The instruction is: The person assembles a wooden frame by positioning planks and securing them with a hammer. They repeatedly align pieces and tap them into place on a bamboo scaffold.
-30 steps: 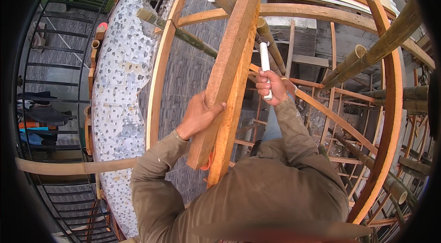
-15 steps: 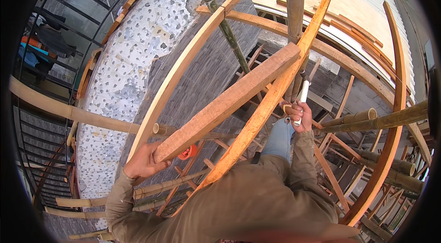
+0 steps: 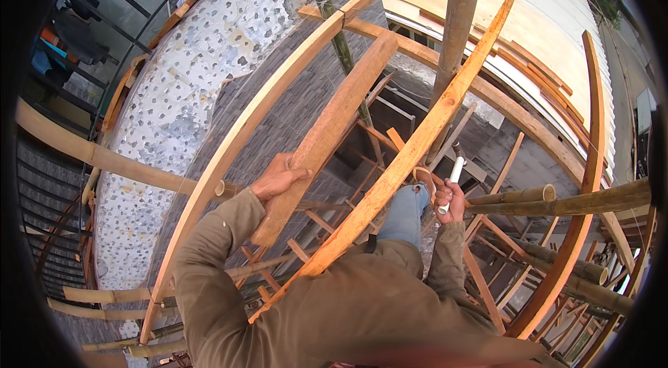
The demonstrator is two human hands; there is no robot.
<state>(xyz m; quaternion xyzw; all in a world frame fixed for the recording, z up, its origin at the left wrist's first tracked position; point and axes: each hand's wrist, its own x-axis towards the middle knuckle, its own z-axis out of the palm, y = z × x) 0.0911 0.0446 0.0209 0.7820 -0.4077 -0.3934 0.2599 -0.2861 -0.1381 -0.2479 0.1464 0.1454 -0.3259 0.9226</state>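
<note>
A short wooden plank (image 3: 327, 135) slants up across the scaffold frame, its lower end grasped by the left hand (image 3: 277, 180). The right hand (image 3: 451, 199) is clenched round a white tube (image 3: 451, 180) (near a bamboo pole (image 3: 557, 202)).

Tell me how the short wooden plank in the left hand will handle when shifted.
The plank looks stiff: thick, straight, solid timber. Probably heavy for one hand, since the left hand grips only its lower end. Its flat faces shouldn't roll on the long board.
</note>
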